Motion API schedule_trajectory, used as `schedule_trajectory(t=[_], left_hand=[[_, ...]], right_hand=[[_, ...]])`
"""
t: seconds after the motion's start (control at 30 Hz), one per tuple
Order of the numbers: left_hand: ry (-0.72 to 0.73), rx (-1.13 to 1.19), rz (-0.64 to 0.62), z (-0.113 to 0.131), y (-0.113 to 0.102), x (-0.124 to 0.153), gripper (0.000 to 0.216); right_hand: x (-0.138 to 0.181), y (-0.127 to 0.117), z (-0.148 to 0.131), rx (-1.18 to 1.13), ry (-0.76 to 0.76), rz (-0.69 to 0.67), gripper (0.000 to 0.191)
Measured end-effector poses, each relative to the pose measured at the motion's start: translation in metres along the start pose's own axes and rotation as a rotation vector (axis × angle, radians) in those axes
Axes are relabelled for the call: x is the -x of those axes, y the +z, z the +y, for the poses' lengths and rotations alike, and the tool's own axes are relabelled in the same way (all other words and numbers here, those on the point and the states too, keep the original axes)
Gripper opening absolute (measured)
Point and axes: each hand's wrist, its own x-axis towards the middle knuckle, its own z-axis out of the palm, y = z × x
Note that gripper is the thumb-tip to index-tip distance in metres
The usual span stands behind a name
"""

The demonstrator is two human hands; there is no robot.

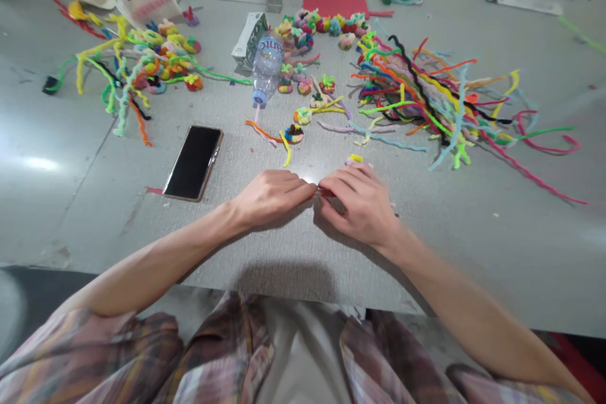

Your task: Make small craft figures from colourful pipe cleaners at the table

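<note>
Above the grey table, my left hand (277, 197) reaches in with its fingers pressed together. My right hand (356, 205) meets it, thumb and forefinger curled inward to a pinch. The fingertips of both hands come together at one spot, and whatever lies between them is too small or hidden to name. Just beyond my right knuckles a small yellow and pink fuzzy piece (355, 159) shows; I cannot tell whether the fingers touch it. Nearby lie a coiled blue, yellow and dark pipe-cleaner piece (294, 134) and an orange pipe cleaner (265, 130).
A phone (194, 163) lies left of my hands. A plastic bottle (267, 69) lies beside a small box (250, 39). Loose pipe cleaners (440, 101) are heaped at right; finished-looking coiled pieces (165, 53) and a tipped plastic cup (150, 3) are at back left.
</note>
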Motion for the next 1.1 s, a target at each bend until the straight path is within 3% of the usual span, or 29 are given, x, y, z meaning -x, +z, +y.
schedule_trajectory(t=[0.4, 0.6, 0.87, 1.03, 1.1], left_hand=[[0.042, -0.022, 0.028, 0.004, -0.002, -0.003, 0.025], [0.053, -0.021, 0.036, 0.002, -0.002, -0.003, 0.022], [0.039, -0.058, -0.031, 0.0, -0.002, -0.002, 0.029], [-0.053, -0.034, -0.016, -0.007, -0.003, 0.001, 0.029], [-0.138, -0.083, 0.006, -0.013, -0.003, 0.001, 0.029]], right_hand=[[0.001, 0.004, -0.001, -0.067, 0.045, -0.026, 0.005], [0.005, 0.004, 0.002, -0.026, 0.048, -0.088, 0.016], [0.002, 0.001, 0.002, 0.005, 0.07, -0.127, 0.018], [0.004, -0.004, 0.01, -0.01, 0.124, -0.116, 0.014], [0.007, -0.008, 0.018, -0.001, 0.197, -0.139, 0.021]])
